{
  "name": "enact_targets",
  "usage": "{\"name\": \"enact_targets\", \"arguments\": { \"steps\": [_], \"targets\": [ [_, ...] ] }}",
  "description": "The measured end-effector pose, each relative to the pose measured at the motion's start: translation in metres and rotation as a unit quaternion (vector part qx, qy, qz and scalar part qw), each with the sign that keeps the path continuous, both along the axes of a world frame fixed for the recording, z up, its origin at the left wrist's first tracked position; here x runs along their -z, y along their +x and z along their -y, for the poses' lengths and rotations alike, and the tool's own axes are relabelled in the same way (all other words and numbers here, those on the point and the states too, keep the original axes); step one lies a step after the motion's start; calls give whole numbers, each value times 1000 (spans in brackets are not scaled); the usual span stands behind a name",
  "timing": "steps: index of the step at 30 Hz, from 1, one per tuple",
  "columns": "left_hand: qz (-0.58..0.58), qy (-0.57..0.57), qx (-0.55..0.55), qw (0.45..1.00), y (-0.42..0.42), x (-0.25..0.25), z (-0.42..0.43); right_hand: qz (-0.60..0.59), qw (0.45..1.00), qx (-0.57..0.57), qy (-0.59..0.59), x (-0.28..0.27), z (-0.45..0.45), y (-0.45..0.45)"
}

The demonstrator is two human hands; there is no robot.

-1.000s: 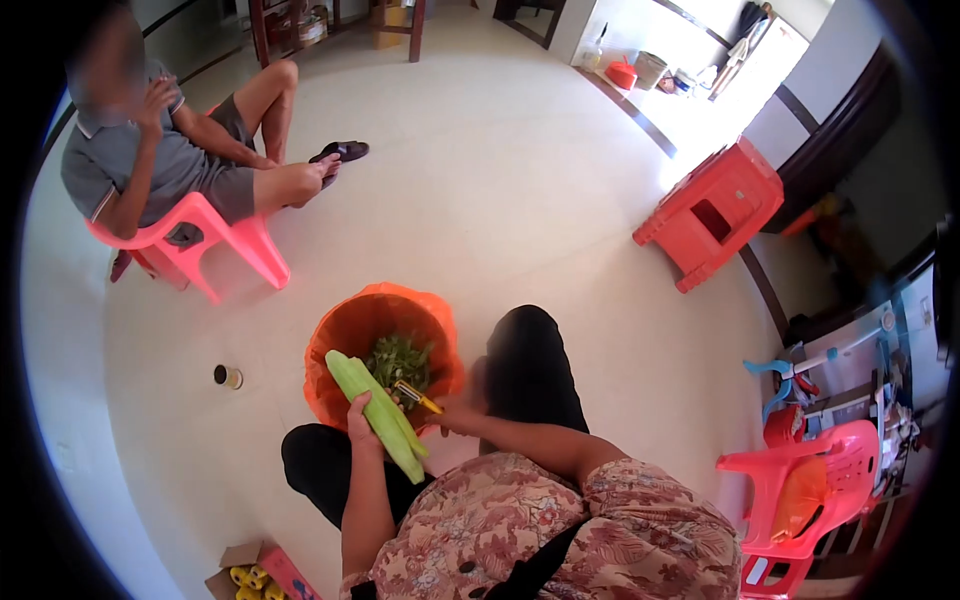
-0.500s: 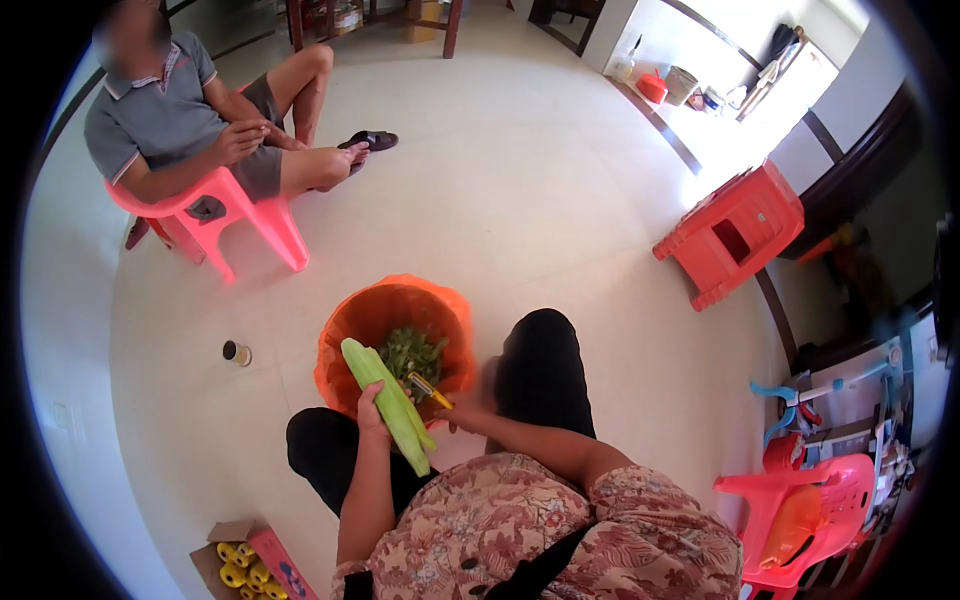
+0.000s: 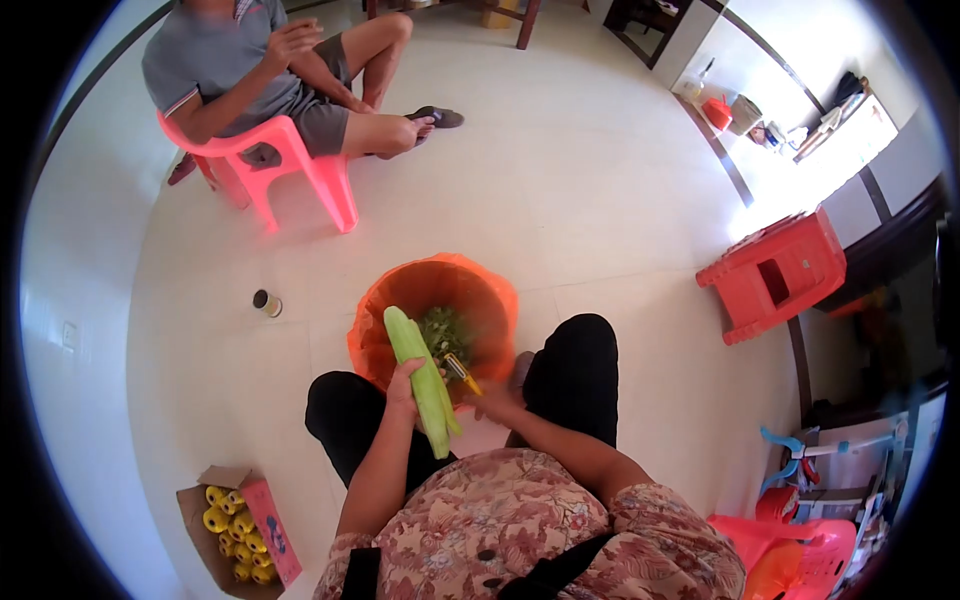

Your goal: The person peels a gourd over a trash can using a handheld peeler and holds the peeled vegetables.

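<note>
My left hand (image 3: pixel 402 386) is wrapped around the lower half of a long, pale-green vegetable (image 3: pixel 411 345), held slanting with its top end over the bin. A strip hangs loose along its lower right side. My right hand (image 3: pixel 494 401), smeared by motion, grips the yellow handle of a peeler (image 3: pixel 463 374), whose head is just right of the vegetable, apart from it. Between my knees stands an orange bin or lined bucket (image 3: pixel 368 335). Green peelings or leaves (image 3: pixel 446 330) lie inside it.
A person (image 3: pixel 285 90) sits on a pink plastic chair (image 3: pixel 285 160) at the upper left. A small dark can (image 3: pixel 267 303) stands on the floor. A cardboard box (image 3: pixel 270 525) of yellow-wrapped items is at the lower left. Red stools (image 3: pixel 780 275) and a red chair (image 3: pixel 835 550) are on the right.
My view has shifted, so the scene sits further right and slightly higher. The seated person's hand has risen. Both my hands still hold the vegetable and peeler, the peeler near the vegetable's side.
</note>
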State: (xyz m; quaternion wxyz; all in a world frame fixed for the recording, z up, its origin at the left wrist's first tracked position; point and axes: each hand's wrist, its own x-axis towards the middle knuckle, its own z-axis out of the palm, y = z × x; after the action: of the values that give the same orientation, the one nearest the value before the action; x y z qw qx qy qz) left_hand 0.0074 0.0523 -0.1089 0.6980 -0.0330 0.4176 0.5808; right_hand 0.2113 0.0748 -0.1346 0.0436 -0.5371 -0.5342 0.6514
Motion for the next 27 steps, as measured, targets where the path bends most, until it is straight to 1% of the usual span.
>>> {"name": "enact_targets", "arguments": {
  "steps": [3,5,6,7,9,14,16,18,19,21,25,27],
  "targets": [
    [22,-6,-6,1000,1,0,0,0,1000,15,-1,-4,1,-1],
    [16,-2,-5,1000,2,2,0,-16,1000,19,7,3,2,0],
    [14,-1,-4,1000,2,-1,-1,-24,999,22,11,-1,2,0],
    [24,-7,24,999,1,-6,-1,-20,1000,20,1,-6,2,0],
    [11,-8,11,1000,2,-7,-1,-12,1000,17,-16,-18,0,1],
    [2,-7,20,1000,1,-8,-1,-23,999,29,-6,-1,1,0],
    [-8,2,21,1000,1,1,-1,-27,999,32,-8,-16,0,-3],
    [-3,-3,55,999,-3,7,1,-25,999,31,-18,-34,-1,-4],
    [-1,-4,71,997,-5,8,1,-35,999,31,-12,-32,0,-3],
    [-13,-10,67,998,-5,10,1,-54,998,32,3,-26,0,-2],
    [-21,-12,66,998,-4,11,0,-48,998,30,10,-24,0,-1],
    [-21,-9,46,999,-3,14,0,-35,999,22,11,-25,-1,-3]
  ]
}}
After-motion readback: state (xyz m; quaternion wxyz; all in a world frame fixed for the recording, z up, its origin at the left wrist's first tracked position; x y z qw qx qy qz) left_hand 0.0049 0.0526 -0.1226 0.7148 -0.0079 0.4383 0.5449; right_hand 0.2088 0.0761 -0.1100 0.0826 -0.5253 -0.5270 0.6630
